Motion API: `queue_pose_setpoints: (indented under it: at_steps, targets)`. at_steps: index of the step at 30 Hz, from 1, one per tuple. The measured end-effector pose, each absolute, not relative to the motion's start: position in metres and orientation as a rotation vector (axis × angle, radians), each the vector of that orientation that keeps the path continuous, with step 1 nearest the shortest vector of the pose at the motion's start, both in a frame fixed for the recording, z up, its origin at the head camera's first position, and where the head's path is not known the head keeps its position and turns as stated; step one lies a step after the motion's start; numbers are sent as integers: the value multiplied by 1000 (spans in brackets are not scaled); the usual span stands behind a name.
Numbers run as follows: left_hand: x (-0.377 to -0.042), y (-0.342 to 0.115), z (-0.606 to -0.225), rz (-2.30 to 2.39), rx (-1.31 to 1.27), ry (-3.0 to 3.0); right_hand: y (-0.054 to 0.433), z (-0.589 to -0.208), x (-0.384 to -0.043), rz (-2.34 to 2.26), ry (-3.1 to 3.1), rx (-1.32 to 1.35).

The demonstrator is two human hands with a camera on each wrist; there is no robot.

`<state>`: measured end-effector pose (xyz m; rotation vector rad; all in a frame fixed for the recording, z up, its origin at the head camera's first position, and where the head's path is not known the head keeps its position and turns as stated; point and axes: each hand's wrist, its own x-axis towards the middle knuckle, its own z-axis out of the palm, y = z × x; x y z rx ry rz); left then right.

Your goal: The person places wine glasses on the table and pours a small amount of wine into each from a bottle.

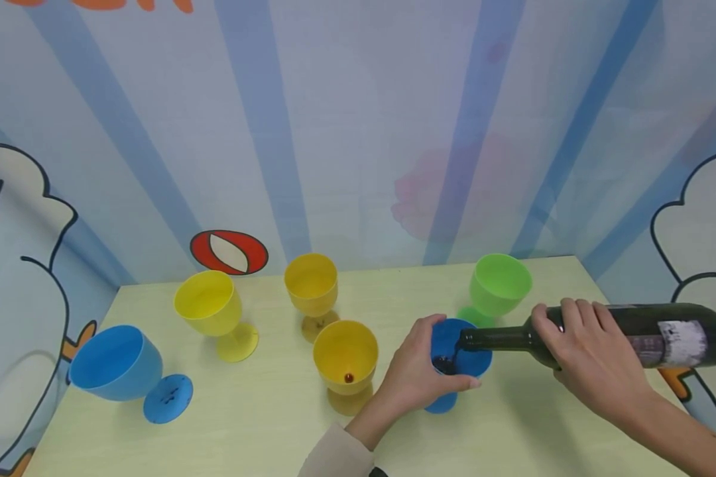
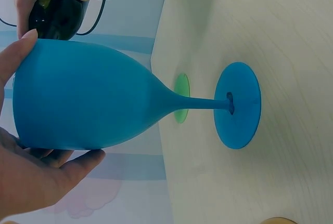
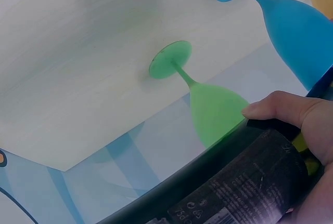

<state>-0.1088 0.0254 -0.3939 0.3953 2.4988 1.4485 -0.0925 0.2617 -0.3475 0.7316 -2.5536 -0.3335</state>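
My left hand holds a blue goblet by its bowl near the rim, thumb on one side and fingers on the other. Its foot stands on the table in the left wrist view. With my right hand I grip a dark green wine bottle around its shoulder, lying nearly level. The bottle's mouth is over the goblet's rim, and a thin dark stream falls into the bowl, where dark liquid shows. Behind the bottle neck stands a green goblet. The bottle's label faces the right wrist camera.
Left of my left hand stands an amber goblet with a small reddish drop inside. Another amber goblet, a yellow goblet and a second blue goblet stand farther left. A printed backdrop rises behind the pale table.
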Motion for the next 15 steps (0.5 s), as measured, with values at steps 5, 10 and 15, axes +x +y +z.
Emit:
queue_pose_setpoints:
  at_steps: [5, 10, 15]
  targets:
    - [-109, 26, -394, 1451, 403, 2504, 262, -348, -93, -337, -2551, 735]
    - [-108, 26, -394, 1446, 396, 2504, 262, -348, -92, -341, -2553, 738]
    - [-108, 25, -394, 1451, 401, 2502, 262, -348, -93, -335, -2557, 737]
